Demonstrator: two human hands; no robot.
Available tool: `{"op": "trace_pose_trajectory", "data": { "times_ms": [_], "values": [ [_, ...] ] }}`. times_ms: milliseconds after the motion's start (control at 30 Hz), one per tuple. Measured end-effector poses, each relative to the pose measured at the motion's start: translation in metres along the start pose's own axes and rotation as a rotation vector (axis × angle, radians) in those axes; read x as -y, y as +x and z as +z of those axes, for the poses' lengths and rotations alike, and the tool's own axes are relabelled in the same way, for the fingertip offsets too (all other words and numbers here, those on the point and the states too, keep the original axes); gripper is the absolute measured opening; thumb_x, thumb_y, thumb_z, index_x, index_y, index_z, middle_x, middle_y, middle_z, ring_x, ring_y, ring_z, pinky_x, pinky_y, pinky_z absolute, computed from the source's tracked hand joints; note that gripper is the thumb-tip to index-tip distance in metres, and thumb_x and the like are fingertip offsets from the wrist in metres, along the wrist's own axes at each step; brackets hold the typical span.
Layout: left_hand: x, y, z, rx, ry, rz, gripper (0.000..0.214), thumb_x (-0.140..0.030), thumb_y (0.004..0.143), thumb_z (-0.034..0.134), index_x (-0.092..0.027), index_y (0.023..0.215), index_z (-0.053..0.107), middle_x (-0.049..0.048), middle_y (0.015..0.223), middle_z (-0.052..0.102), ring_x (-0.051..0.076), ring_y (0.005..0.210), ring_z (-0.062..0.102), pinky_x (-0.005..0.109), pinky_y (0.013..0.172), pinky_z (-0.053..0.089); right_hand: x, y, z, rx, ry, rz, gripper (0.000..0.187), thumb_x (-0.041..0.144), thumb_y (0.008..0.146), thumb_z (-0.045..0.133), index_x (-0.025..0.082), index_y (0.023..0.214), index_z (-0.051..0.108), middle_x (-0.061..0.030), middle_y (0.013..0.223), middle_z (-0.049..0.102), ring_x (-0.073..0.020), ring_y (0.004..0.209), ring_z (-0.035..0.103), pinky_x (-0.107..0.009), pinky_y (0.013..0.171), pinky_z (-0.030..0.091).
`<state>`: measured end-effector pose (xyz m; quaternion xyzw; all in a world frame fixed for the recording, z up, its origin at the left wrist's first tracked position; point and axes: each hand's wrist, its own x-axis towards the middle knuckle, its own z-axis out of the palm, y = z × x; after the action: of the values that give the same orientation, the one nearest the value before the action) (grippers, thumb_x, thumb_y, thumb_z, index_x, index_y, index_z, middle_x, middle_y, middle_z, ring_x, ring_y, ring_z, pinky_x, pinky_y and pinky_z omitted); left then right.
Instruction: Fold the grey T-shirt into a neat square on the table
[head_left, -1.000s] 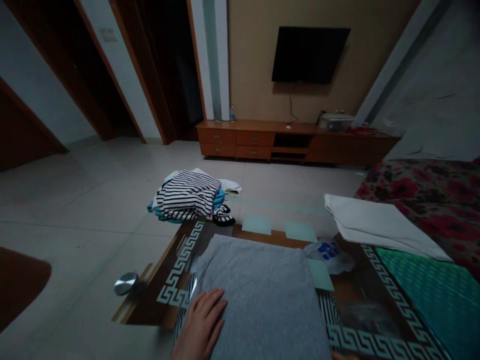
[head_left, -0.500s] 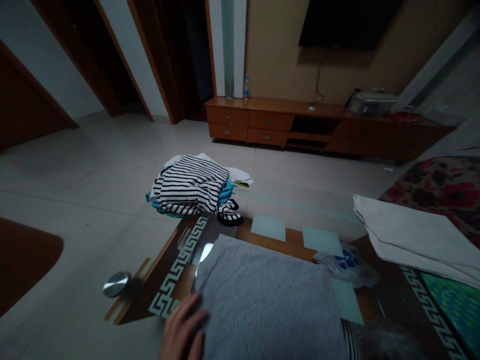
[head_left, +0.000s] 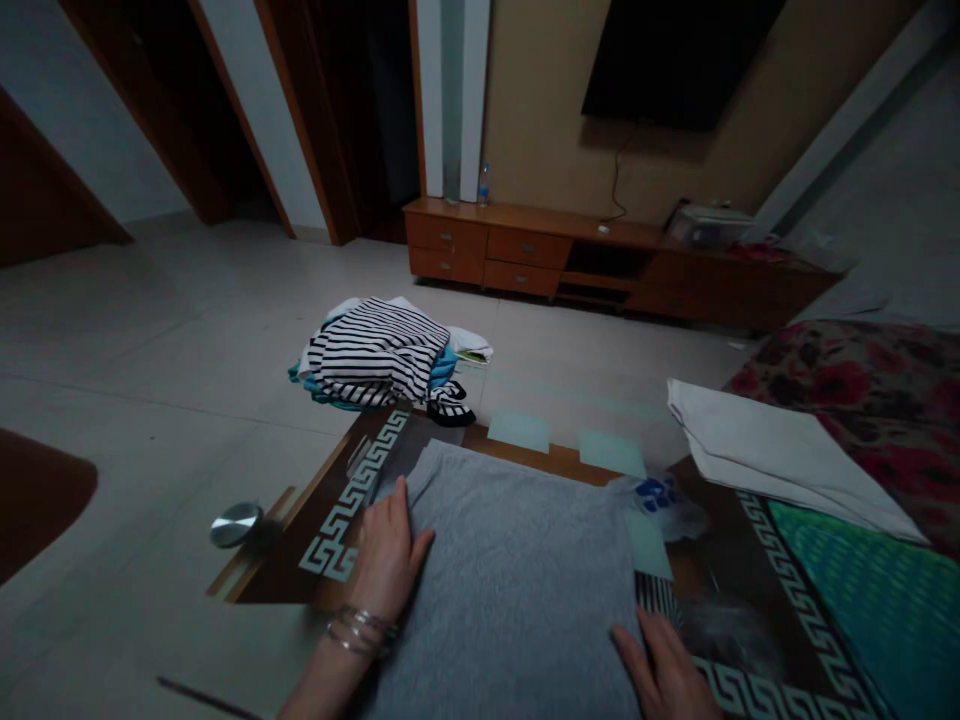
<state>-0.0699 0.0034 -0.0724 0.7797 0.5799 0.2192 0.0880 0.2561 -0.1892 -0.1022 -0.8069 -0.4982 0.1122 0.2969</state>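
Observation:
A folded grey garment [head_left: 517, 580], its kind not clear, lies flat on the glass-topped table [head_left: 360, 470]. Along its left edge rests my left hand [head_left: 390, 555], thumb apart from the stretched fingers and bangles at the wrist. My right hand [head_left: 664, 665] is at the garment's lower right edge, its thumb and forefinger apart; the other fingers are partly out of view. Black-and-white striped fabric [head_left: 657, 594] shows from under the grey one on the right. A heap of clothes [head_left: 379, 345], with a striped piece on top, sits at the table's far left corner.
Folded white cloth [head_left: 780, 455] and green textured fabric [head_left: 862, 590] lie on the right, near a flowered cover [head_left: 892, 400]. A clear plastic bag [head_left: 667, 505] is beside the garment. Farther off stand a low wooden cabinet [head_left: 525, 250] and a bottle [head_left: 484, 187].
My left hand has moved up along the garment's left edge. My right hand has come into view at the right edge. The view has shifted slightly to the right.

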Motion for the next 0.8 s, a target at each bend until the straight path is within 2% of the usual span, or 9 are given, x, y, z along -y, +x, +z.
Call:
{"op": "trace_pose_trajectory", "data": {
  "times_ms": [67, 133, 200, 267, 367, 500, 667, 800],
  "values": [
    [-0.001, 0.016, 0.003, 0.039, 0.003, -0.020, 0.072, -0.038, 0.082, 0.056, -0.008, 0.142, 0.030, 0.0198, 0.117, 0.054, 0.034, 0.112, 0.050, 0.049, 0.095, 0.042, 0.011, 0.019, -0.001, 0.038, 0.038, -0.010, 0.046, 0.058, 0.083, 0.045, 0.021, 0.102, 0.065, -0.0134, 0.105, 0.067, -0.0266, 0.093, 0.065, -0.036, 0.077, 0.054],
    [0.005, 0.035, 0.004, 0.111, -0.033, -0.030, 0.074, -0.039, 0.079, 0.058, -0.007, 0.141, 0.031, 0.0198, 0.121, 0.053, 0.033, 0.115, 0.050, 0.048, 0.098, 0.040, 0.018, 0.040, 0.000, 0.024, 0.084, 0.019, 0.050, 0.053, 0.085, 0.045, 0.017, 0.118, 0.058, -0.0151, 0.115, 0.063, -0.0263, 0.100, 0.063, -0.038, 0.084, 0.052],
    [0.013, 0.059, 0.001, 0.208, -0.087, -0.030, 0.079, -0.040, 0.076, 0.059, -0.005, 0.141, 0.030, 0.0209, 0.128, 0.050, 0.032, 0.118, 0.049, 0.045, 0.100, 0.039, 0.020, 0.064, 0.003, -0.005, 0.132, 0.023, 0.057, 0.049, 0.086, 0.045, 0.014, 0.129, 0.050, -0.0164, 0.122, 0.059, -0.0265, 0.107, 0.060, -0.040, 0.089, 0.050],
    [0.020, 0.084, -0.001, 0.287, -0.116, -0.006, 0.082, -0.040, 0.073, 0.061, -0.003, 0.140, 0.031, 0.0217, 0.132, 0.048, 0.030, 0.119, 0.048, 0.042, 0.102, 0.038, 0.019, 0.089, 0.008, -0.019, 0.175, -0.033, 0.057, 0.045, 0.086, 0.045, 0.013, 0.134, 0.046, -0.0157, 0.127, 0.056, -0.0258, 0.114, 0.056, -0.041, 0.095, 0.046],
    [0.022, 0.118, -0.004, 0.342, -0.095, 0.078, 0.076, -0.039, 0.068, 0.063, -0.009, 0.135, 0.043, 0.0171, 0.128, 0.052, 0.030, 0.118, 0.048, 0.040, 0.102, 0.037, 0.017, 0.128, 0.015, -0.048, 0.201, -0.123, 0.052, 0.037, 0.084, 0.049, 0.015, 0.132, 0.050, -0.0144, 0.126, 0.058, -0.0249, 0.117, 0.054, -0.041, 0.099, 0.042],
    [0.017, 0.149, -0.008, 0.467, -0.121, 0.176, 0.058, -0.042, 0.063, 0.064, -0.014, 0.113, 0.062, 0.0121, 0.113, 0.059, 0.027, 0.107, 0.054, 0.036, 0.096, 0.041, 0.021, 0.172, 0.019, -0.017, 0.244, -0.117, 0.044, 0.030, 0.080, 0.054, 0.016, 0.122, 0.060, -0.0135, 0.119, 0.062, -0.0248, 0.113, 0.056, -0.040, 0.099, 0.041],
    [0.011, 0.166, -0.012, 0.668, -0.191, 0.092, 0.052, -0.043, 0.056, 0.064, -0.014, 0.100, 0.061, 0.0055, 0.092, 0.062, 0.024, 0.088, 0.058, 0.030, 0.076, 0.046, 0.022, 0.198, 0.015, 0.072, 0.391, -0.059, 0.037, 0.025, 0.075, 0.057, 0.014, 0.108, 0.067, -0.0121, 0.113, 0.066, -0.0226, 0.104, 0.061, -0.038, 0.096, 0.042],
    [0.005, 0.168, -0.019, 0.672, -0.213, 0.104, 0.033, -0.040, 0.055, 0.061, -0.017, 0.077, 0.054, 0.0009, 0.080, 0.058, 0.020, 0.080, 0.055, 0.026, 0.068, 0.042, 0.013, 0.204, 0.012, 0.066, 0.538, 0.000, 0.034, 0.023, 0.065, 0.061, 0.012, 0.095, 0.071, -0.0093, 0.092, 0.071, -0.0192, 0.081, 0.062, -0.034, 0.080, 0.048]
  ]
}}
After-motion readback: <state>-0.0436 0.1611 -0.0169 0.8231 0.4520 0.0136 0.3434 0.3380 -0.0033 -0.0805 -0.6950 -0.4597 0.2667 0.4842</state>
